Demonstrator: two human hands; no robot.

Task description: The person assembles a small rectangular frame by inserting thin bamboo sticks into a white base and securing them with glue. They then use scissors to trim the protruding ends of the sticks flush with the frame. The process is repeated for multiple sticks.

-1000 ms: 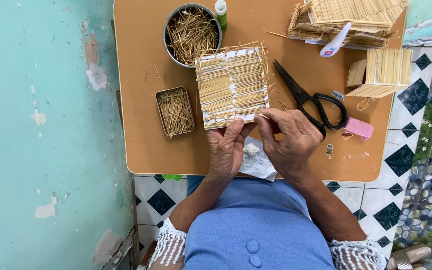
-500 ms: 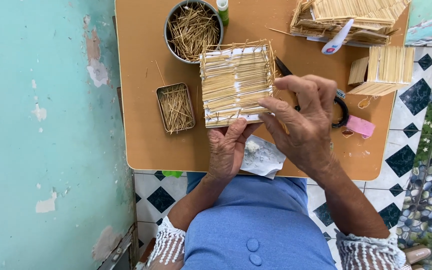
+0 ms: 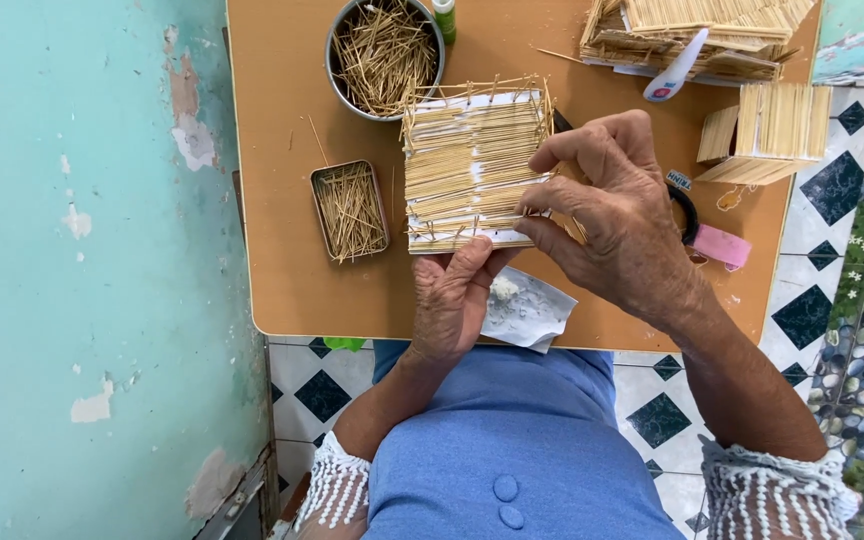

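Orange table (image 3: 282,280): bowl (image 3: 337,70), tin (image 3: 349,210), paper (image 3: 527,310)

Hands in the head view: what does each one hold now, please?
Left hand: closed on the lower edge of the stick panel.
Right hand: fingertips pinch the panel's right edge.

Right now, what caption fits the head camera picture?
Two hands, left hand and right hand, hold a flat panel of glued straw sticks.

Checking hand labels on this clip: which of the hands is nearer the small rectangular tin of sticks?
Left. The left hand holds the stick panel's bottom edge, just right of the tin; the right hand is at the panel's far side.
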